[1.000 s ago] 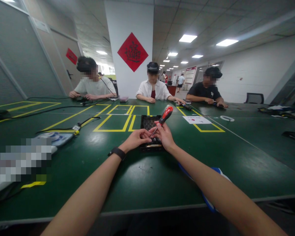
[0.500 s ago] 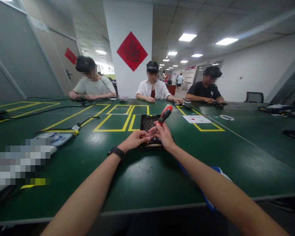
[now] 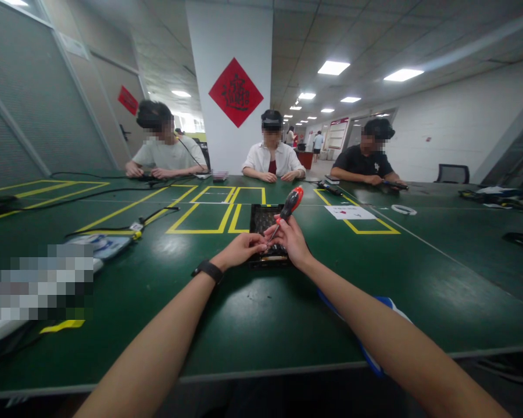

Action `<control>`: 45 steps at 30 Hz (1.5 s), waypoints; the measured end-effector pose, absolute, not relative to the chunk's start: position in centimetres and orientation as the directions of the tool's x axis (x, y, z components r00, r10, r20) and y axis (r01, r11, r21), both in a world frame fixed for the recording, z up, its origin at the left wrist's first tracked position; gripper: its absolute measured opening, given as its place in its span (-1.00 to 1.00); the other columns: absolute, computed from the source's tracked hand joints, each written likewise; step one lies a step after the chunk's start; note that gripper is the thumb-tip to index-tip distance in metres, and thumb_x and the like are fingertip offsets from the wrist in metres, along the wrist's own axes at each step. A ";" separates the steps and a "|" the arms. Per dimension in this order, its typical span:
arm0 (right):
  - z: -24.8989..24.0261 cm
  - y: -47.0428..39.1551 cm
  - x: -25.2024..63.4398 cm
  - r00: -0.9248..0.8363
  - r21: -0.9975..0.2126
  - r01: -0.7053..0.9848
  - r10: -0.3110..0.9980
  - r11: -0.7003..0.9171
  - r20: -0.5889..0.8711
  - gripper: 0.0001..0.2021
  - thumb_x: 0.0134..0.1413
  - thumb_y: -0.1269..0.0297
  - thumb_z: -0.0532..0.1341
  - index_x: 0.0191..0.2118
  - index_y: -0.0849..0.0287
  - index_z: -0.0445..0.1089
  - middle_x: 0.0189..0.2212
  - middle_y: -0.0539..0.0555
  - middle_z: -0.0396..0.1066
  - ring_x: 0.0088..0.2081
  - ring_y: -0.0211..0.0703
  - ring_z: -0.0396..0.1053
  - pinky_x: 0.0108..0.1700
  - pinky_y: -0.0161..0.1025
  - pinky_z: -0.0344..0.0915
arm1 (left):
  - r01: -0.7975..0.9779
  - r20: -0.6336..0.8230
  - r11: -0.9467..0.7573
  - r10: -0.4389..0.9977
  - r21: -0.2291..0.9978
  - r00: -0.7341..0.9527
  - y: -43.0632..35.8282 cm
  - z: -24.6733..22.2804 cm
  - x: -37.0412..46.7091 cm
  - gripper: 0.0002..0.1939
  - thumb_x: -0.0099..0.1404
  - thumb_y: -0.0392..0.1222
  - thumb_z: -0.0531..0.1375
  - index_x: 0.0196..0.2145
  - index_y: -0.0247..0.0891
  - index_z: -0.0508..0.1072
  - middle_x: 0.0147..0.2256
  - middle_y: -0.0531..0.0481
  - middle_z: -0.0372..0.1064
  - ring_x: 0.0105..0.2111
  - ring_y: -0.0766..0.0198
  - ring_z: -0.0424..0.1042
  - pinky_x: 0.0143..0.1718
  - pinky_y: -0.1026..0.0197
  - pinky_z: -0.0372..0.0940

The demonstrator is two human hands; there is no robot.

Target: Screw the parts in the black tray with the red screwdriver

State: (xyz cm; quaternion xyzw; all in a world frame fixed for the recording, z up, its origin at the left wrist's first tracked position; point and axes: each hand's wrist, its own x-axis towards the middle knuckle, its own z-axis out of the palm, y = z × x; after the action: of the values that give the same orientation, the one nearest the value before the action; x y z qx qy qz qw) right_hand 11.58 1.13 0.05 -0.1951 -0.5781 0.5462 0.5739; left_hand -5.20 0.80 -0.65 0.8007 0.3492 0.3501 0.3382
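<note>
My right hand (image 3: 291, 239) grips a screwdriver (image 3: 288, 207) with a red and black handle, tilted with the handle up and to the right and the thin shaft slanting down left. My left hand (image 3: 244, 248), with a black watch on its wrist, has its fingertips pinched at the shaft's tip. Whether a small part sits between those fingers is too small to tell. Both hands hover over the near end of a black tray (image 3: 261, 216) that lies on the green table (image 3: 253, 313).
Three people sit at the far side, hands on the table. Yellow tape rectangles (image 3: 200, 217) mark the surface. A white paper (image 3: 349, 212) and tape ring (image 3: 403, 209) lie right; cables and a packet (image 3: 100, 244) lie left. A blue-white object (image 3: 387, 305) shows under my right forearm.
The screwdriver and both hands have shifted very slightly lower toward the tray. The grip is unchanged.
</note>
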 end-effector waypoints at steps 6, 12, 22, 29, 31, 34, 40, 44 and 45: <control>0.1 1.2 11.4 -0.236 -0.844 -0.409 0.853 0.347 0.465 -0.71 0.06 0.08 0.08 -0.14 0.11 0.13 -0.49 -0.03 0.37 -0.49 -0.32 0.37 -0.47 -0.35 0.35 | 0.328 0.348 -0.521 0.817 0.788 0.460 0.9 -0.7 -5.0 -0.71 0.04 -0.03 0.23 -0.42 -0.36 0.42 -0.50 0.03 0.34 -0.49 0.38 0.27 -0.41 0.32 0.19; 0.1 1.1 11.4 -0.251 -0.859 -0.388 0.858 0.335 0.448 -0.72 0.07 0.09 0.07 -0.15 0.12 0.14 -0.50 -0.03 0.37 -0.50 -0.33 0.36 -0.48 -0.36 0.34 | 0.311 0.334 -0.516 0.809 0.798 0.484 0.8 -0.8 -5.1 -0.75 0.09 -0.08 0.19 -0.41 -0.37 0.43 -0.50 0.03 0.35 -0.50 0.39 0.28 -0.44 0.34 0.17; 0.9 2.2 12.7 -0.016 -0.812 -0.265 0.840 0.520 0.543 -0.76 0.07 0.12 0.06 -0.18 0.13 0.12 -0.47 -0.04 0.36 -0.46 -0.33 0.37 -0.41 -0.33 0.35 | 0.387 0.492 -0.483 0.867 0.786 0.081 3.7 -1.1 -4.4 -0.75 0.11 -0.14 0.15 -0.29 -0.32 0.46 -0.35 -0.05 0.43 -0.37 0.29 0.36 -0.29 0.25 0.23; -0.5 3.4 13.3 -0.064 -0.838 -0.133 0.839 0.530 0.541 -0.76 0.08 0.15 0.05 -0.17 0.14 0.10 -0.47 -0.04 0.36 -0.44 -0.32 0.39 -0.37 -0.31 0.36 | 0.505 0.422 -0.350 0.906 0.789 -0.031 6.5 -2.6 -3.6 -0.85 0.04 -0.23 0.17 -0.40 -0.31 0.48 -0.47 -0.03 0.43 -0.46 0.30 0.36 -0.38 0.26 0.22; -0.7 3.5 13.2 -0.073 -0.840 -0.112 0.838 0.531 0.540 -0.76 0.08 0.15 0.05 -0.17 0.14 0.09 -0.46 -0.04 0.36 -0.44 -0.32 0.39 -0.36 -0.29 0.36 | 0.510 0.426 -0.362 0.905 0.780 -0.008 6.5 -2.7 -3.7 -0.85 0.04 -0.23 0.17 -0.40 -0.31 0.48 -0.47 -0.03 0.43 -0.46 0.30 0.36 -0.39 0.27 0.22; -0.8 3.5 13.2 -0.086 -0.839 -0.088 0.835 0.536 0.543 -0.77 0.08 0.15 0.05 -0.17 0.13 0.09 -0.46 -0.04 0.36 -0.44 -0.32 0.39 -0.36 -0.28 0.37 | 0.506 0.442 -0.387 0.897 0.771 0.013 6.1 -2.8 -4.0 -0.81 0.07 -0.19 0.15 -0.37 -0.31 0.48 -0.43 -0.04 0.44 -0.44 0.29 0.36 -0.38 0.26 0.21; -0.9 3.3 13.1 -0.127 -0.820 -0.038 0.811 0.571 0.570 -0.76 0.08 0.15 0.06 -0.17 0.14 0.13 -0.44 -0.02 0.37 -0.41 -0.29 0.39 -0.32 -0.27 0.37 | 0.632 0.470 -0.358 0.882 0.688 -0.011 5.1 -2.6 -3.4 -0.79 0.11 -0.13 0.12 -0.37 -0.27 0.49 -0.44 -0.04 0.43 -0.43 0.27 0.34 -0.38 0.26 0.18; -0.8 3.2 13.0 -0.137 -0.827 -0.046 0.816 0.561 0.561 -0.75 0.05 0.15 0.09 -0.17 0.15 0.15 -0.43 0.00 0.37 -0.38 -0.27 0.39 -0.28 -0.23 0.36 | 0.706 0.512 -0.373 0.859 0.602 0.016 4.2 -2.4 -2.8 -0.79 0.14 -0.12 0.11 -0.38 -0.25 0.49 -0.43 -0.05 0.43 -0.43 0.25 0.35 -0.37 0.25 0.17; -0.7 3.1 12.9 -0.139 -0.828 -0.044 0.817 0.559 0.559 -0.75 0.05 0.15 0.09 -0.17 0.15 0.15 -0.42 0.00 0.37 -0.38 -0.27 0.39 -0.27 -0.23 0.36 | 0.711 0.517 -0.375 0.856 0.595 0.019 4.1 -2.4 -2.8 -0.79 0.14 -0.12 0.11 -0.38 -0.25 0.49 -0.43 -0.05 0.44 -0.43 0.24 0.35 -0.37 0.25 0.18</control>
State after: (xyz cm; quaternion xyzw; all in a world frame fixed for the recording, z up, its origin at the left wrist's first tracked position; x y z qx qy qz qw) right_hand 12.94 3.12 -0.75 -0.2931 -0.6594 0.3668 0.5872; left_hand -2.76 4.13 -2.36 0.7087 0.5527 0.4303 0.0844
